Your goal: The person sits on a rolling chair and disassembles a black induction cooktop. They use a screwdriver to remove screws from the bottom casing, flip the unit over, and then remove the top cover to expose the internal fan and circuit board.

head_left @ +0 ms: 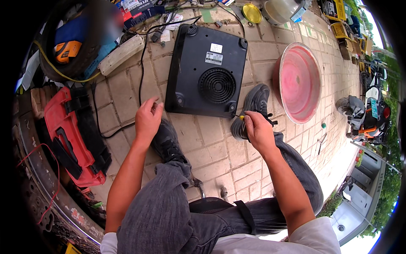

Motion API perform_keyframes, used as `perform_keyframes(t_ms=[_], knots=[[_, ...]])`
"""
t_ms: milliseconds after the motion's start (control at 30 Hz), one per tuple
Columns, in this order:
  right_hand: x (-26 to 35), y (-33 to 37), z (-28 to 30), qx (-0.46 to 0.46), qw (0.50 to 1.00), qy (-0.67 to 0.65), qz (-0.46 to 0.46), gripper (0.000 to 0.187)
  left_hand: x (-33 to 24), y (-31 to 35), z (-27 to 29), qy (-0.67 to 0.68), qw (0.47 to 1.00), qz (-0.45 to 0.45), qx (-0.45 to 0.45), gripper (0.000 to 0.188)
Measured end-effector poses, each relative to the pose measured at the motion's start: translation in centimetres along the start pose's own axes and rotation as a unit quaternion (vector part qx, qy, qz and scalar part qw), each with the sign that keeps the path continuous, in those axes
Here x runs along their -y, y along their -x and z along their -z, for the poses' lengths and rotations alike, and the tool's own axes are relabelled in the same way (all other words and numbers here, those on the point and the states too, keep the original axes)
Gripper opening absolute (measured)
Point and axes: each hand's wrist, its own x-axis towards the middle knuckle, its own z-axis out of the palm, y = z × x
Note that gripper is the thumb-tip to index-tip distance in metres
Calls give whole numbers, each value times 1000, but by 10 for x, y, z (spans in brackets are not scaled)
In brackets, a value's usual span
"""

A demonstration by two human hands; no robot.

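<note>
fingers of the left hand (pixel 148 120) are loosely bent beside the near left corner of a black appliance (pixel 186 72); whether they pinch anything small cannot be told. fingers of the right hand (pixel 259 133) grasp a yellow-handled tool (pixel 241 117), its thin shaft reaching the near right corner; contact cannot be confirmed. far left: a red and black case (pixel 72 131), moulded, apparently hard plastic. next: a smooth black cord (pixel 141 72), loosely curved. centre: the appliance, a squarish shell with rounded corners and round feet, lies underside up on rough tan paving (pixel 190 127). its vent grille (pixel 218 86) is circular, slots concentric. two rectangular labels, one white (pixel 216 48), one silvery (pixel 214 58), carry print too small to read. right: a round pink basin (pixel 296 99), scuffed inside, pale at the rim.
</note>
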Motion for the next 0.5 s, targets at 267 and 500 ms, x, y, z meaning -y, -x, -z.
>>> perform_keyframes(t_ms=[267,500], knots=[[4,2,1,-69,988,69,120,24,1,2,-1,2,1000,1,4,26],[-1,2,-6,-84,991,19,106,24,2,1,-1,4,1000,-3,4,26]])
